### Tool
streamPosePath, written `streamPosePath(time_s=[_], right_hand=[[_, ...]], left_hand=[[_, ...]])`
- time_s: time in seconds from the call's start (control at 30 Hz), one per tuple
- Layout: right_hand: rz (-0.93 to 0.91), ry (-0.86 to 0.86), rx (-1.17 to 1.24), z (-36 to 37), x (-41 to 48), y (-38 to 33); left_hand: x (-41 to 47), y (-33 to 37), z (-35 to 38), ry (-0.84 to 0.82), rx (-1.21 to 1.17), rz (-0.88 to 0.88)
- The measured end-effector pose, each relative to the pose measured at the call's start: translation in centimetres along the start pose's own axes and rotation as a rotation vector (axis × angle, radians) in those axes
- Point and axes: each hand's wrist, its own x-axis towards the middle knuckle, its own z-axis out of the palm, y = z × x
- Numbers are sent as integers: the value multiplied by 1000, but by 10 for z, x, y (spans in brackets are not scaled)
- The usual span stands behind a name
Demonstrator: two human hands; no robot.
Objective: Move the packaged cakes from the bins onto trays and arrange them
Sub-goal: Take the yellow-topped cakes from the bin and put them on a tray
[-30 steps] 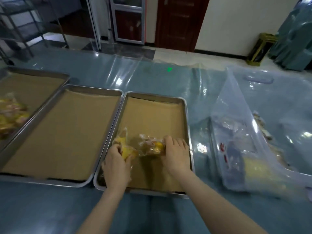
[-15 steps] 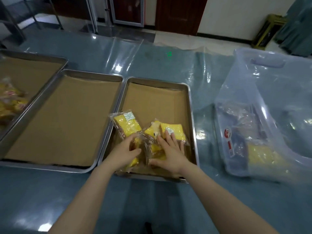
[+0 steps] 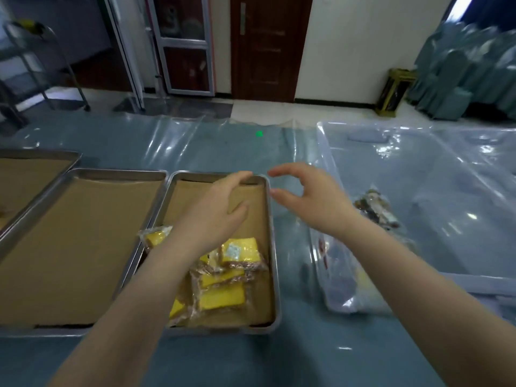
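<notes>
Several packaged yellow cakes [image 3: 223, 277] lie in a loose pile at the near end of the right-hand metal tray [image 3: 275, 275], which is lined with brown paper. My left hand [image 3: 217, 210] hovers above that tray's middle, fingers relaxed and empty. My right hand [image 3: 310, 196] is raised just right of the tray's far corner, fingers loosely curved, holding nothing. A clear plastic bin [image 3: 418, 169] stands to the right with more packaged cakes [image 3: 375, 209] inside it.
An empty paper-lined tray [image 3: 72, 247] sits left of the filled one, and a third tray [image 3: 33, 166] shows at the far left edge. Clear plastic sheeting covers the blue table [image 3: 293, 358]. A door, a metal rack and stacked covered chairs stand beyond.
Both hands have let go of the cakes and lifted away from the pile, moving up and to the right toward the bin. The cakes stay on the tray.
</notes>
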Motion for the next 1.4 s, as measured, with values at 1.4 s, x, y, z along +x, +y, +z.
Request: streamPosePath(time_s=[1.4], right_hand=[[24,-608,-581,-105,-57,214]], left_hand=[[66,124,176,-171,200,20]])
